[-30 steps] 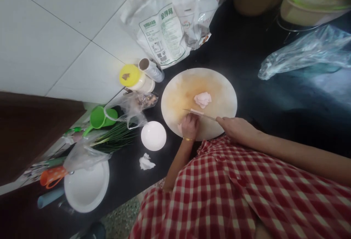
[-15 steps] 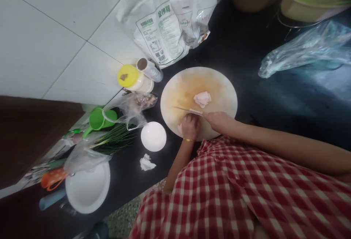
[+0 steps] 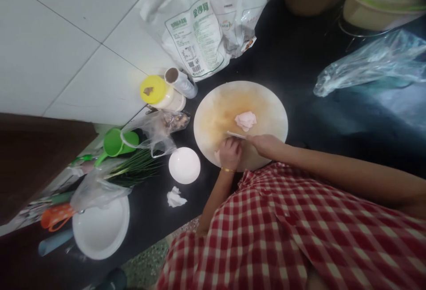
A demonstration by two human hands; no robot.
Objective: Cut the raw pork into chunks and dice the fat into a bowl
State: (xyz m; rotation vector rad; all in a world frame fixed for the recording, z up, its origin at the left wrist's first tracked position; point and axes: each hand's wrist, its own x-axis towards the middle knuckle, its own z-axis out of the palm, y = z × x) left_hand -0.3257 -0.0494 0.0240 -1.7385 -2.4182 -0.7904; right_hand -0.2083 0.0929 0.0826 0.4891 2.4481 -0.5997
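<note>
A round, stained cutting board (image 3: 208, 108) lies on the dark counter. My right hand (image 3: 266, 145) is closed round the handle of a knife (image 3: 237, 135), held over the board; the blade is mostly not visible from this angle. Close beside it my left hand (image 3: 232, 151) presses down with curled fingers on a pale pink piece of meat (image 3: 217, 155), which is mostly hidden under the hand. Beyond the knife sits a small heap of pale pink meat (image 3: 245, 121), touched by neither hand.
Left of the board are a small white bowl (image 3: 184, 165), crumpled tissue (image 3: 176, 197), green onions (image 3: 136, 168), a green ladle-like cup (image 3: 115, 142) and a white basin (image 3: 101, 230). A yellow-lidded jar (image 3: 155, 90), a film roll (image 3: 181, 82) and flour bags (image 3: 199, 37) stand behind.
The knife has turned, so its blade, earlier seen as a thin line pointing left, now hardly shows. Both hands stay at nearly the same place on the board.
</note>
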